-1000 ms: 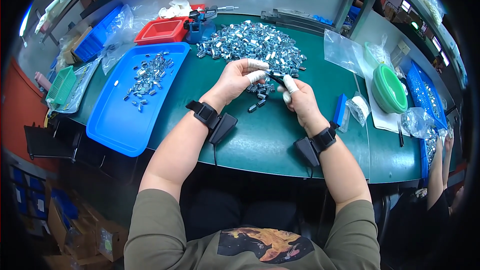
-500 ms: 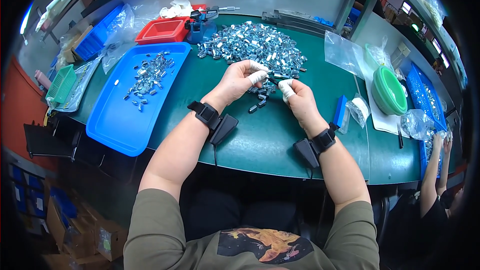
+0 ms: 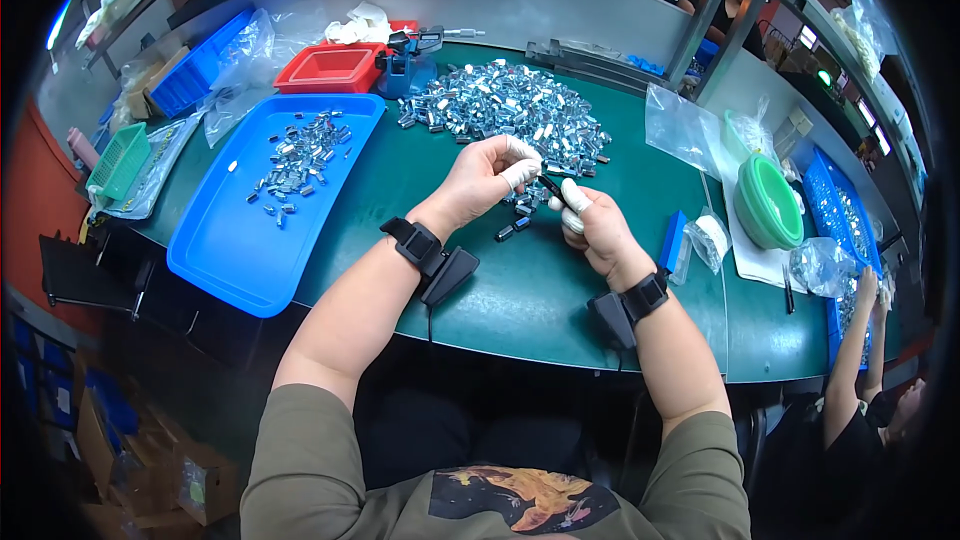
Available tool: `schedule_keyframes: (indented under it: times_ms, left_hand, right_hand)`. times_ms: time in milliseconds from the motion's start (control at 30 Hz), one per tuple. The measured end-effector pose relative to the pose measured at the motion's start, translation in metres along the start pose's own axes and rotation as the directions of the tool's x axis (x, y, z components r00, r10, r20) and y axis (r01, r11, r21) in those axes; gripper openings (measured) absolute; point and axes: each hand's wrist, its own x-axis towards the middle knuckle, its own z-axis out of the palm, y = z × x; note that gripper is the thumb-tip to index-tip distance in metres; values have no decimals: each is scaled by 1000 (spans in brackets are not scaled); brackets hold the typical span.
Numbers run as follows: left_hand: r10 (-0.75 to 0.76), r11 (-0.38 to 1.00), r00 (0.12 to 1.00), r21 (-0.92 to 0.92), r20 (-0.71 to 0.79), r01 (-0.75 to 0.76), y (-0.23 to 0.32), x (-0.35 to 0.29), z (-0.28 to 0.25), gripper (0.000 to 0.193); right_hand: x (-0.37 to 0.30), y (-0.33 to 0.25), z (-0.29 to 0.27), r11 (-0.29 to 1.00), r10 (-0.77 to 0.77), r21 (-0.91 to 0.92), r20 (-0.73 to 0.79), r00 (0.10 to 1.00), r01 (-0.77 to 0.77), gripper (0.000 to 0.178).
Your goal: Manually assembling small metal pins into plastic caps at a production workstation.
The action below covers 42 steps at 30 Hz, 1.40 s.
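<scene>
My left hand, with white covers on its fingertips, is closed in a pinch in front of the pile. What sits between its fingers is too small and hidden to make out. Close by on the right, my right hand grips a thin black rod-like tool, whose end points at the left fingertips. White covers wrap its fingertips too. Behind both hands lies a big heap of short, shiny metal pieces on the green table. A few loose pieces lie just below the hands.
At left, a blue tray holds a smaller group of metal pieces. Behind it stand a red bin and a micrometer on a stand. Green bowls and plastic bags are at right, where another person's hands work at a blue basket.
Both hands stay close together by the pile, the right one turned slightly and a bit lower. More of the black tool shows between them. The whole view has shifted a little.
</scene>
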Motion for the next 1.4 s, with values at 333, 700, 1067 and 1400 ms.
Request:
schedule_keyframes:
  times_ms: [333, 700, 1067, 1400]
  left_hand:
    - [-74, 978, 995, -190, 68, 86, 6, -1, 0, 25]
    - [-109, 994, 994, -34, -18, 108, -4, 3, -11, 28]
    - [-172, 940, 985, -295, 17, 169, 8, 0, -6, 38]
    - [-180, 887, 980, -417, 88, 200, 8, -1, -8, 40]
  right_hand:
    - [-1, 1, 6, 984, -40, 175, 83, 996, 25, 33]
    - [3, 11, 5, 986, -164, -19, 78, 983, 166, 22]
    - [12, 16, -1, 915, -381, -220, -198, 903, 338, 14]
    - [16, 17, -6, 883, -441, -324, -323, 837, 339, 13]
